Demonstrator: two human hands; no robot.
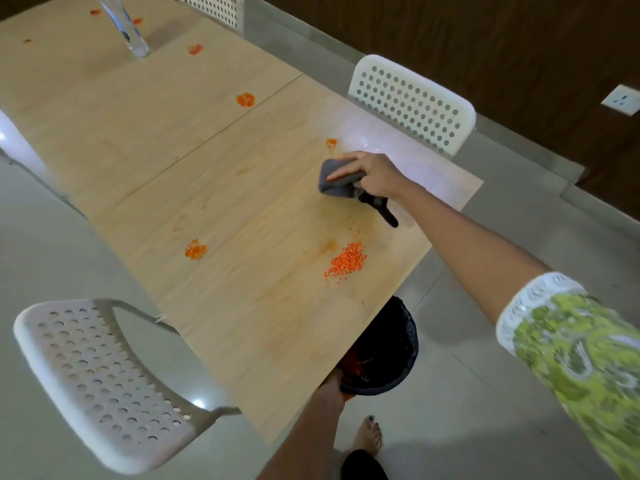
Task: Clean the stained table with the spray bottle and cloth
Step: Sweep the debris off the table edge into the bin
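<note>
The long wooden tabletop (225,174) serves as the landmark here. Near its right edge, the right hand (372,173) presses down on a grey cloth (334,183), fingers flat across the top and thumb tucked against it, so the hand is clamped on the cloth; a dark tail of fabric trails from under the palm toward the near edge. Just beyond the cloth lies a small orange stain (331,143), and beside that, along the right edge, a wet shiny patch (388,140) spreads over the wood. Nearer the front edge sits a heap of orange crumbs (348,259), with a faint smear just left of it. More orange stains dot the surface: one toward the left edge (196,250), one by the middle seam (245,99), and several at the far end around the clear spray bottle (126,26), which stands upright there, its top cut off by the frame.

The left hand (334,381) reaches under the near corner of the tabletop and seems to grip the rim of a black bin (394,344) held just below the edge; the fingers are hidden, so its hold cannot be told for certain. White perforated chairs stand on the left (100,379) and right (412,102) sides of the tabletop. A bare foot (369,434) rests on the tiled floor below the near corner.
</note>
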